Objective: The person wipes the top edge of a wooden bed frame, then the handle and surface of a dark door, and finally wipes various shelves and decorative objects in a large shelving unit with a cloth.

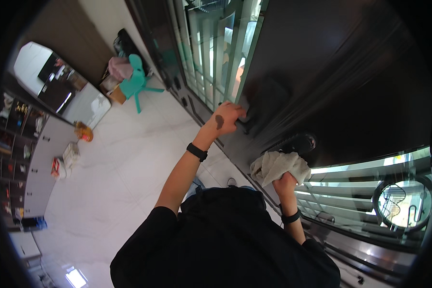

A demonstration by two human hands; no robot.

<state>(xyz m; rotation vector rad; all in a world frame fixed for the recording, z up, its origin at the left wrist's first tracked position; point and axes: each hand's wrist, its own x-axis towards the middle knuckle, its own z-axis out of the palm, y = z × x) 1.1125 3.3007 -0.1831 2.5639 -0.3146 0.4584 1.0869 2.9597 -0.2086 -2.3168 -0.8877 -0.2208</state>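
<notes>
My right hand (285, 183) grips a bunched beige cloth (281, 166), which lies against a dark glossy door panel (331, 97). Just beyond the cloth, a black elongated handle or lock plate (304, 143) juts from that panel, partly covered by the cloth. Further left, my left hand (228, 118) is beside the lower end of a tall glass pane (223, 54). Its fingers are bent and apart, with nothing seen in them. Whether the fingertips touch the panel is hard to tell.
A green plastic chair (134, 84) with a pink cloth stands against the wall. Left are a mirror (63, 86), a shelf cabinet (39, 154), a bottle of amber liquid (83, 131) and packages (71, 154). Slatted glass (331, 190) and a round mirror (403, 205) are right. Pale tiles (111, 172) cover the floor.
</notes>
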